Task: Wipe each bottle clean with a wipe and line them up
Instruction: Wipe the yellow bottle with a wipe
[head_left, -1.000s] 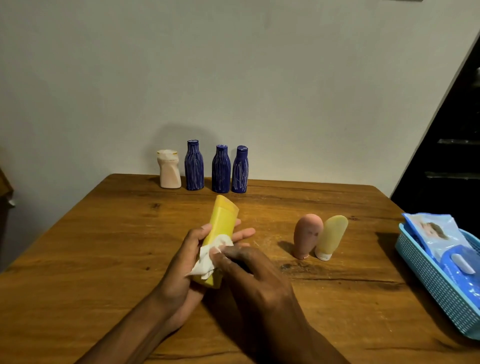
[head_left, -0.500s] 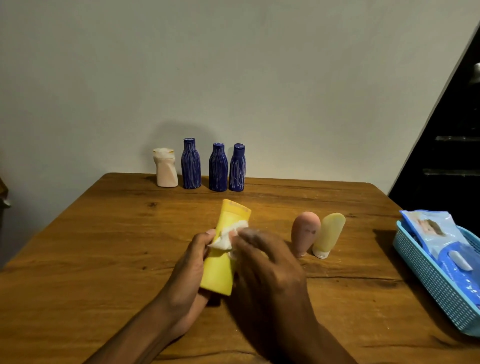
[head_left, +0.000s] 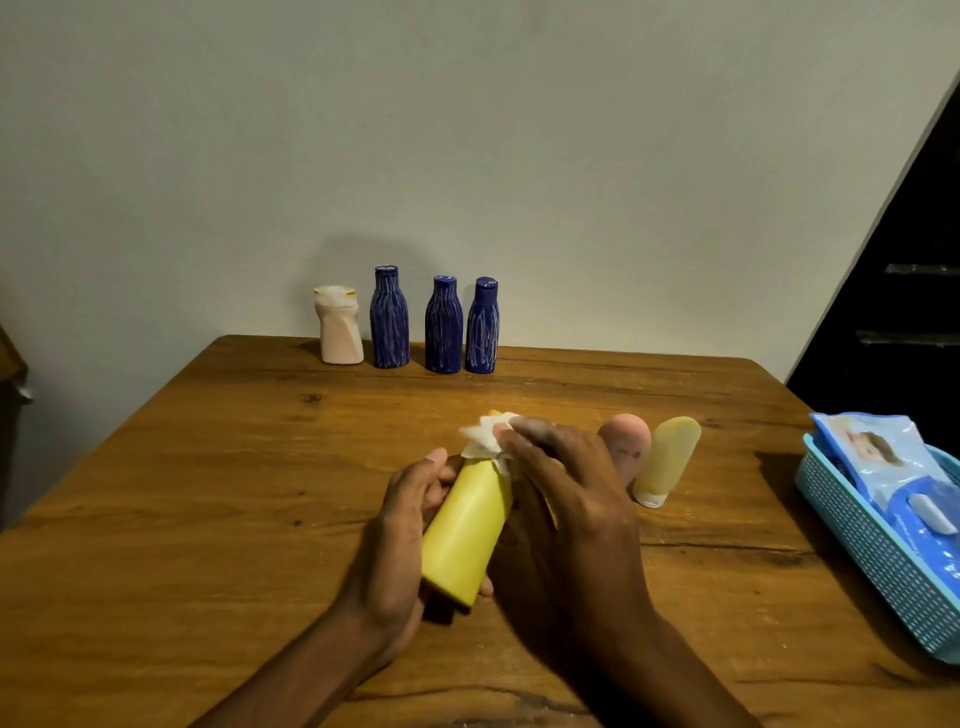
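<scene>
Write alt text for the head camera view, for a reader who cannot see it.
A left hand holds a yellow bottle over a wooden table while the right hand rubs a white wipe on its far end. Four bottles stand in a row at the back; two tubes wait nearby.

Yellow bottle (head_left: 464, 530) between the left hand's fingers (head_left: 435, 465): smooth matt plastic. Wipe (head_left: 485, 439) under right fingertips (head_left: 511, 431): soft, crumpled white cloth-like sheet. Table (head_left: 208, 493): varnished wood, visible grain and knots, slight sheen. Blue bottles (head_left: 443, 325) beyond the fingers: glossy, scratched. Basket (head_left: 878, 556): perforated plastic. Wipe pack (head_left: 878, 457): glossy film.
</scene>
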